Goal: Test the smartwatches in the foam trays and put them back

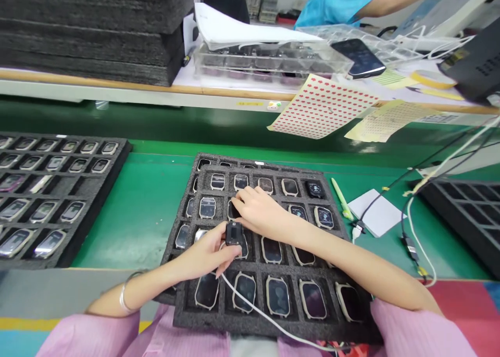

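Note:
A foam tray (273, 326) with rows of smartwatch cases in its pockets lies before me, on top of another tray. My left hand (214, 250) is closed around a small black square block (234, 233) and holds it just above the tray. A white cable (253, 306) runs from under that hand down across the front rows. My right hand (260, 211) reaches over the tray, its fingers curled down onto a smartwatch (232, 209) in its pocket. The fingers hide most of that watch, and the hand and forearm cover several pockets.
Another tray of watch cases (89, 190) lies at left, a dark foam tray (464, 211) at right. Beside my tray are a green pen (341, 200), white paper (377, 211) and cables (420, 242). Stacked foam (86, 34) and a phone (358, 56) occupy the shelf; two people are behind.

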Tool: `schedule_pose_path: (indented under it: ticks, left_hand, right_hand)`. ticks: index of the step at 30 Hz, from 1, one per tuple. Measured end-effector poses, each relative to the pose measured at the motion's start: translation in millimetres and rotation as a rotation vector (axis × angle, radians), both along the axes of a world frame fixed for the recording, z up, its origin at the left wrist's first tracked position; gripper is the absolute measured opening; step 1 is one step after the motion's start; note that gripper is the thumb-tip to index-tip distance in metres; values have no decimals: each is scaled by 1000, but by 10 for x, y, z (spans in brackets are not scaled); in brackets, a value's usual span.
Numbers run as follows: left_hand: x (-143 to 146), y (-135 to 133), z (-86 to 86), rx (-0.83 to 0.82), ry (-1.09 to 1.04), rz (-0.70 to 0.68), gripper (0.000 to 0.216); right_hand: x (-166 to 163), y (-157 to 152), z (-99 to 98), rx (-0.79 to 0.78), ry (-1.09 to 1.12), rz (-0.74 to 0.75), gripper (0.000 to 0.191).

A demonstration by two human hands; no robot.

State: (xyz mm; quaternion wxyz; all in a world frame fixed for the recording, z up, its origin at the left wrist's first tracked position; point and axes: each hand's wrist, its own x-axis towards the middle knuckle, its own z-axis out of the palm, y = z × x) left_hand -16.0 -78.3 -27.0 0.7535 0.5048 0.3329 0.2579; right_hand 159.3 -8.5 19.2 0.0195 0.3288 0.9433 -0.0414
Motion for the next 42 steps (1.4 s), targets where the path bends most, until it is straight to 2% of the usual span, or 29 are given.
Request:
schedule_pose_path:
  ticks: [3, 6, 9, 12, 16, 21, 33, 42]
  left_hand:
    - [-6, 27, -2, -20, -27, 29, 27]
    - [1, 68, -2, -69, -54, 40, 32]
    - [14, 92, -10, -97, -77, 49, 36]
    - [17, 95, -25, -101, -107, 63, 41]
    - [7, 87, -25, -79, -111, 66, 45]
    - [13, 73, -5, -2, -54, 88, 38]
    - [-9, 39, 40, 18, -33, 75, 37]
    - [-3, 2, 9, 39, 2, 94, 37]
  right_hand:
    - [-4, 64, -22, -8, 20, -17, 25]
    - [122, 144, 54, -31, 76, -45, 28]
    - [236, 130, 193, -98, 281, -96, 23]
    - [253, -37, 253, -204, 468, -45, 27]
    - [190, -273, 157, -169, 400, 28, 30]
    - [169, -336, 47, -93, 349, 64, 32]
    - [176, -464, -162, -137, 568, -7, 35]
    - [170, -503, -168, -121, 553, -39, 34]
